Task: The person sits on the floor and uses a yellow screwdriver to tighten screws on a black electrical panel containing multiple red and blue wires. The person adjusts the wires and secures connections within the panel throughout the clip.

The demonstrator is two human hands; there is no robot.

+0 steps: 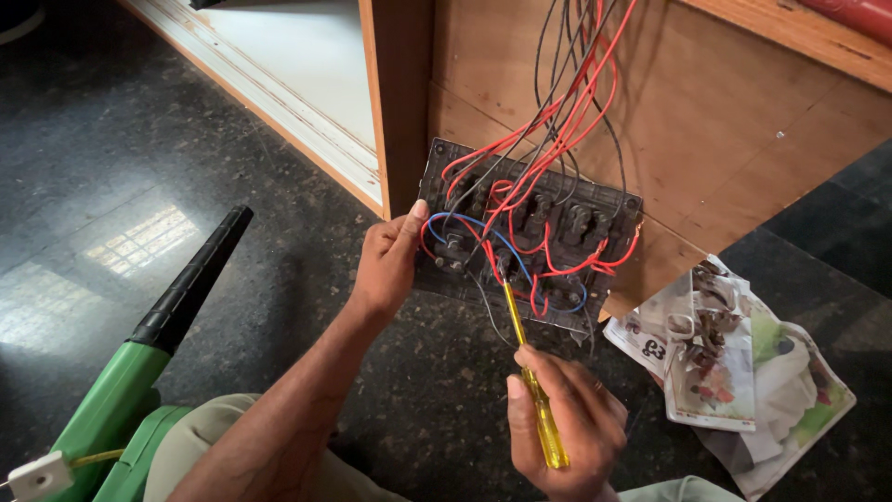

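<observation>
A dark switch panel (595, 209) leans back-side out against a plywood cabinet (725, 112), with red, black and blue wires (557, 121) running up from its terminals. My left hand (386, 265) grips the panel's left edge, thumb on top. My right hand (567, 423) is closed around a yellow-handled screwdriver (539, 418), whose shaft reaches up to a terminal near the lower middle of the panel.
A green blower with a black nozzle (190, 284) lies at the left on the dark speckled floor (139, 139). Crumpled newspaper (734, 363) lies at the right beside the cabinet. A white-faced board (297, 65) leans at the top. A white plug (37, 474) sits bottom left.
</observation>
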